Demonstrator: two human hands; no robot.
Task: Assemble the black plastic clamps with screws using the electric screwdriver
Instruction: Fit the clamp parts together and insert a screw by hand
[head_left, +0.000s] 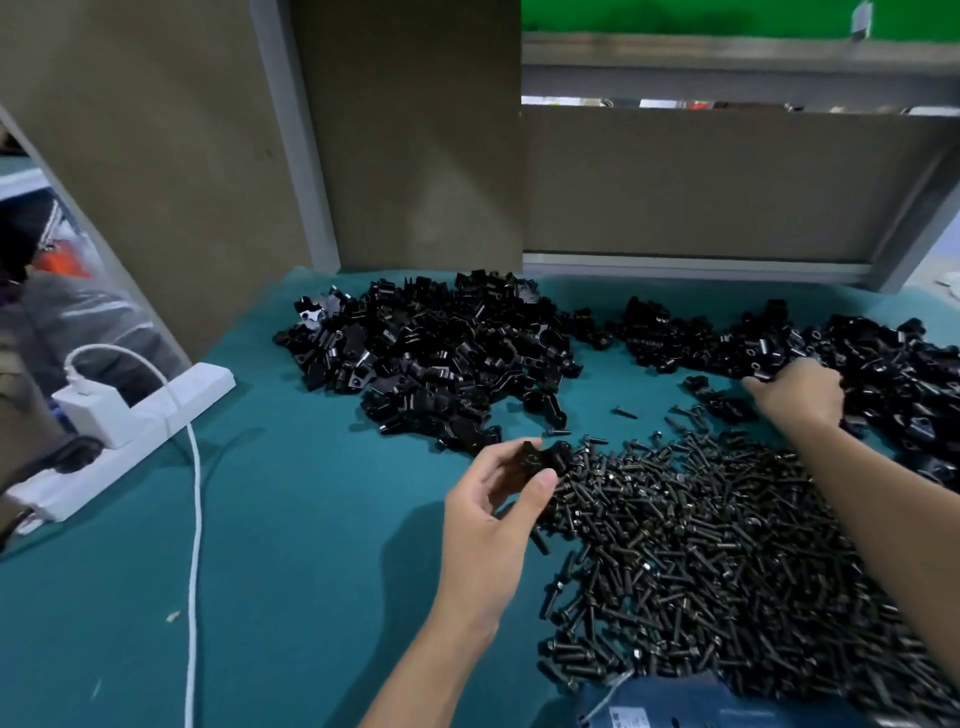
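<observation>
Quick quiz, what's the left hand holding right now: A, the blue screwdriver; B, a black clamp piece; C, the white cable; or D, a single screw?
B: the left hand pinches a black clamp piece between thumb and fingers, at the edge of the screw pile.

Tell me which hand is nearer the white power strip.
Left. The left hand, holding a black plastic clamp, is right of the white plastic power strip; the right hand is farther right.
</observation>
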